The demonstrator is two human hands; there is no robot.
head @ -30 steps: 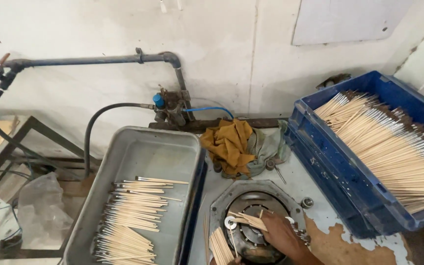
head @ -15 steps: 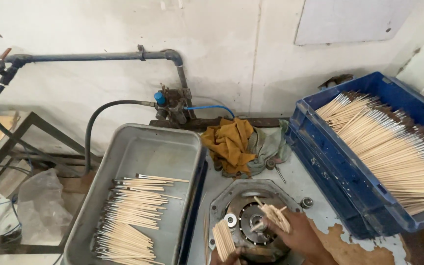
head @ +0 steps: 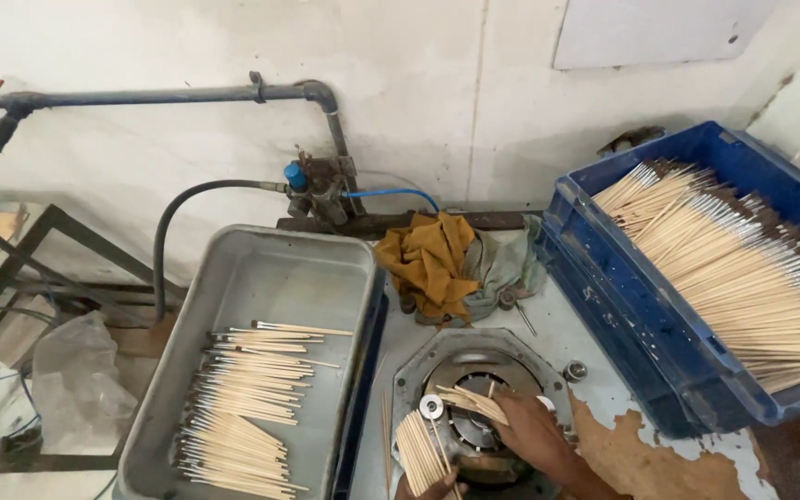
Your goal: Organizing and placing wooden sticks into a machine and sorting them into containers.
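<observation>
My right hand grips a few thin wooden sticks and holds them flat over the round metal fixture set in the table. My left hand shows only at the bottom edge, closed on a thicker bundle of sticks just left of the fixture. A grey metal tray on the left has many sticks piled in its near half. A blue plastic crate on the right is full of long sticks.
Yellow and grey rags lie bunched behind the fixture. A pipe, a valve and black hoses run along the wall. A metal frame and a plastic bag sit at the left. The tabletop paint is flaking.
My right hand has tipped its few sticks up and then laid them flat again over the fixture. The left hand's bundle has stayed beside the fixture.
</observation>
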